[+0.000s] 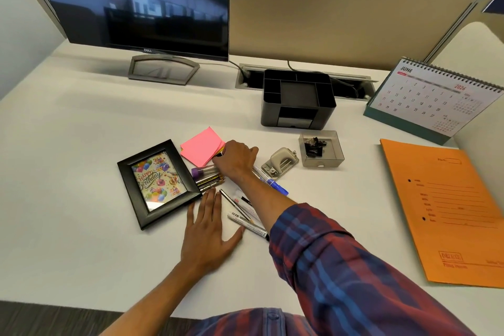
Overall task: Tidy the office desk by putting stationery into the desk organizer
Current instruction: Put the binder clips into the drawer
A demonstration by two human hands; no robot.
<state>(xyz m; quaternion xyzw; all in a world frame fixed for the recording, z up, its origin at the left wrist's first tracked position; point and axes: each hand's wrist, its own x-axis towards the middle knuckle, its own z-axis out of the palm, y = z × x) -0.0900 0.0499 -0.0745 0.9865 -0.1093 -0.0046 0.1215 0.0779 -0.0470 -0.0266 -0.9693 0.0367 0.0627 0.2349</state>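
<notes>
A black desk organizer (298, 99) with several empty compartments stands at the back of the white desk. My right hand (236, 159) reaches over the stationery pile, its fingers curled on a small dark item at the edge of the pink sticky notes (201, 146); what it grips is mostly hidden. My left hand (207, 229) lies flat on the desk, fingers spread. Around them lie a purple-capped tube (204, 171), a bundle of pencils (211, 182), a blue marker (274, 184), a black pen (231, 203) and a white marker (246, 224).
A framed birthday picture (156, 181) lies left of the pile. A grey hole punch (281, 162) and a clear box of binder clips (321, 148) sit to the right. An orange folder (447, 213), a desk calendar (436, 98) and a monitor (136, 0) ring the area.
</notes>
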